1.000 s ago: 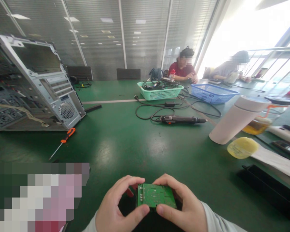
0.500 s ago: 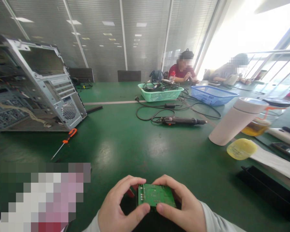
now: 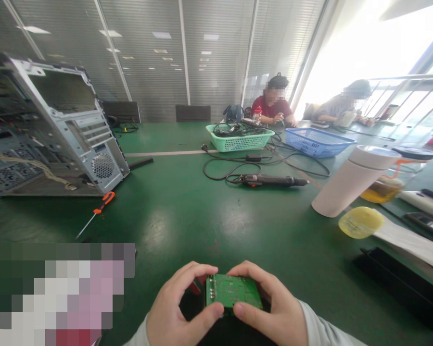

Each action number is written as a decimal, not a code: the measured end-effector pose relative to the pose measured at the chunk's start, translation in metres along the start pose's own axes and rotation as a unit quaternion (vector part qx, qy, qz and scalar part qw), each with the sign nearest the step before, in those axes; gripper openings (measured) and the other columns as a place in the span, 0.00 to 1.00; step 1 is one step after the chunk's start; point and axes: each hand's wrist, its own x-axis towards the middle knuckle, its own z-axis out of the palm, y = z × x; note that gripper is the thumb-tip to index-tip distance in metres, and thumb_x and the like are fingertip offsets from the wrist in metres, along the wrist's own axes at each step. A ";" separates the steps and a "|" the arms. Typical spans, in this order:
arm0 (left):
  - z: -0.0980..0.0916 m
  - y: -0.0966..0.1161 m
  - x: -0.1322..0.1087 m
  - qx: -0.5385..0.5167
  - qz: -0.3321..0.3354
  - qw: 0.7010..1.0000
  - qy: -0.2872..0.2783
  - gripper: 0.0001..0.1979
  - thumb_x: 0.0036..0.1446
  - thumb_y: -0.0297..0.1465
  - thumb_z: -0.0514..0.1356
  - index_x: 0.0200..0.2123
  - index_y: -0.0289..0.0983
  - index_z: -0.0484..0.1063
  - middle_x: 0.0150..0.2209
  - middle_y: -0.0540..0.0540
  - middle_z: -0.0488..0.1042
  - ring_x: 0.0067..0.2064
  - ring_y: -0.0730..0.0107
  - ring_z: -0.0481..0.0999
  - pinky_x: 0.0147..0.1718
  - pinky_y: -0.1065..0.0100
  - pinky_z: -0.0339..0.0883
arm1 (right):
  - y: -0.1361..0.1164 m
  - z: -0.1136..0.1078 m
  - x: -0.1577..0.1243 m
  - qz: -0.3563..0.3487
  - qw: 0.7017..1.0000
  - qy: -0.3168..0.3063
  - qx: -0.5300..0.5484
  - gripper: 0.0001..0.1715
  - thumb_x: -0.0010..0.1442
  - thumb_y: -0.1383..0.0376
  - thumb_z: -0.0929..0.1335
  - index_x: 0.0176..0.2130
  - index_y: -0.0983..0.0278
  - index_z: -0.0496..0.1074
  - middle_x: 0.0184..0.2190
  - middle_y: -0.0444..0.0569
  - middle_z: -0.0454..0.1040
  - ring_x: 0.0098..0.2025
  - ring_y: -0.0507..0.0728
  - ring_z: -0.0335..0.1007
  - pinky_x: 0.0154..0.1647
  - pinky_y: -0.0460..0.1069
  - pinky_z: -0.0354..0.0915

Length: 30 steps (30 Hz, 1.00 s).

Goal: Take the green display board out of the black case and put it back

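Head view shows almost no change across the last second. The left hand [image 3: 180, 310] and right hand [image 3: 272, 312] keep their grip closed on the board [image 3: 233, 291], thumbs at its near edge. It sits steady, low over the table [image 3: 202, 221]. A screwdriver [image 3: 95, 214] lies far left of the board, untouched.

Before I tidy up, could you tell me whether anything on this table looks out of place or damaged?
Nothing looks spilled or broken. The computer case stands open with loose wires showing, an orange-handled screwdriver lies loose beside it, and black cords sprawl from the green basket. Left hand and right hand grip a circuit board.
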 end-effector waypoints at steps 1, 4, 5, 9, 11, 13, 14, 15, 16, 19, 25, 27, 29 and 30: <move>0.000 0.000 0.000 0.001 0.000 1.000 -0.001 0.16 0.47 0.29 0.67 0.41 0.49 0.77 0.36 0.53 0.77 0.33 0.68 0.75 0.34 0.71 0.66 | 0.000 0.000 0.000 0.001 1.000 0.001 0.000 0.20 0.54 0.56 0.71 0.44 0.62 0.72 0.37 0.46 0.71 0.37 0.58 0.67 0.38 0.49 0.61; 0.000 0.000 0.000 0.004 0.001 1.000 -0.005 0.16 0.48 0.30 0.67 0.42 0.48 0.76 0.35 0.53 0.77 0.33 0.67 0.75 0.34 0.71 0.66 | 0.002 0.000 0.000 0.003 1.000 0.000 0.001 0.20 0.54 0.56 0.71 0.44 0.62 0.72 0.37 0.46 0.71 0.38 0.58 0.67 0.39 0.49 0.61; 0.000 0.000 0.000 0.005 0.003 1.000 -0.005 0.15 0.48 0.30 0.67 0.42 0.48 0.76 0.35 0.53 0.77 0.33 0.67 0.74 0.34 0.71 0.66 | 0.002 0.000 0.000 0.003 1.000 -0.001 0.002 0.20 0.54 0.56 0.71 0.44 0.62 0.71 0.37 0.46 0.71 0.38 0.58 0.67 0.39 0.49 0.61; 0.000 0.000 0.001 0.007 0.008 1.000 -0.005 0.16 0.48 0.30 0.66 0.42 0.49 0.76 0.35 0.54 0.77 0.33 0.68 0.74 0.33 0.72 0.66 | 0.003 0.000 0.001 0.001 1.000 -0.003 -0.001 0.20 0.54 0.55 0.71 0.44 0.62 0.71 0.37 0.46 0.71 0.37 0.58 0.67 0.38 0.49 0.61; 0.000 0.000 0.001 0.009 0.009 1.000 -0.007 0.16 0.48 0.29 0.66 0.42 0.49 0.76 0.35 0.54 0.77 0.33 0.69 0.74 0.33 0.72 0.66 | 0.003 0.000 0.001 -0.002 1.000 -0.002 -0.003 0.20 0.54 0.56 0.71 0.44 0.62 0.72 0.37 0.46 0.71 0.38 0.58 0.66 0.38 0.49 0.60; 0.000 0.000 0.001 0.009 0.010 1.000 -0.009 0.16 0.48 0.28 0.66 0.42 0.49 0.76 0.35 0.54 0.77 0.33 0.69 0.75 0.33 0.72 0.66 | 0.003 0.000 0.001 -0.005 1.000 -0.003 -0.003 0.20 0.54 0.56 0.70 0.44 0.63 0.71 0.36 0.46 0.71 0.37 0.58 0.66 0.38 0.49 0.60; 0.000 0.000 0.001 0.009 0.011 1.000 -0.010 0.16 0.48 0.28 0.66 0.42 0.49 0.76 0.35 0.54 0.77 0.33 0.68 0.75 0.33 0.72 0.66 | 0.003 0.000 0.001 -0.004 1.000 -0.004 -0.004 0.20 0.54 0.56 0.70 0.44 0.63 0.71 0.36 0.46 0.71 0.37 0.57 0.66 0.38 0.49 0.60; 0.000 0.000 0.001 0.008 0.012 1.000 -0.012 0.16 0.48 0.28 0.65 0.42 0.49 0.76 0.35 0.54 0.77 0.33 0.68 0.75 0.33 0.72 0.66 | 0.003 0.000 0.001 -0.003 1.000 -0.005 -0.005 0.20 0.54 0.56 0.70 0.44 0.63 0.71 0.36 0.46 0.71 0.37 0.57 0.67 0.38 0.49 0.61; 0.000 0.000 0.001 0.008 0.013 1.000 -0.014 0.16 0.49 0.28 0.65 0.43 0.49 0.76 0.36 0.54 0.78 0.34 0.68 0.75 0.33 0.72 0.66 | 0.003 0.000 0.001 -0.001 1.000 -0.007 -0.006 0.20 0.54 0.55 0.70 0.44 0.63 0.71 0.36 0.47 0.71 0.37 0.58 0.67 0.38 0.49 0.61; 0.000 -0.001 0.000 0.013 0.016 1.000 -0.020 0.16 0.49 0.28 0.65 0.43 0.48 0.76 0.36 0.53 0.77 0.34 0.68 0.76 0.33 0.71 0.66 | 0.001 0.001 0.001 0.000 1.000 -0.003 -0.006 0.20 0.54 0.55 0.70 0.45 0.63 0.71 0.37 0.47 0.72 0.38 0.58 0.67 0.39 0.49 0.61; -0.001 -0.001 0.001 0.030 0.014 0.999 -0.027 0.14 0.50 0.30 0.64 0.43 0.46 0.75 0.35 0.52 0.77 0.33 0.68 0.75 0.33 0.70 0.67 | 0.001 0.001 0.000 0.002 1.000 0.012 -0.013 0.20 0.53 0.55 0.71 0.44 0.63 0.72 0.36 0.47 0.72 0.37 0.57 0.68 0.39 0.49 0.62; -0.001 -0.001 0.000 0.033 0.008 0.999 -0.028 0.13 0.51 0.32 0.64 0.42 0.45 0.76 0.35 0.51 0.77 0.33 0.66 0.76 0.33 0.69 0.68 | 0.002 0.001 -0.002 0.010 1.000 0.020 -0.022 0.21 0.53 0.53 0.71 0.43 0.63 0.73 0.36 0.47 0.73 0.37 0.58 0.69 0.40 0.50 0.63; -0.001 -0.001 -0.001 0.027 -0.002 0.999 -0.023 0.12 0.52 0.36 0.64 0.42 0.45 0.77 0.34 0.50 0.78 0.33 0.64 0.76 0.33 0.69 0.68 | 0.002 0.001 -0.003 0.029 0.998 0.031 -0.038 0.24 0.54 0.49 0.70 0.43 0.63 0.75 0.38 0.49 0.74 0.39 0.60 0.69 0.42 0.51 0.64; -0.001 -0.001 -0.001 0.020 -0.008 1.000 -0.017 0.12 0.54 0.38 0.63 0.42 0.45 0.77 0.33 0.50 0.78 0.33 0.64 0.76 0.34 0.69 0.69 | 0.002 0.002 -0.003 0.039 0.998 0.036 -0.047 0.26 0.55 0.46 0.69 0.43 0.62 0.76 0.39 0.50 0.75 0.41 0.61 0.70 0.43 0.52 0.65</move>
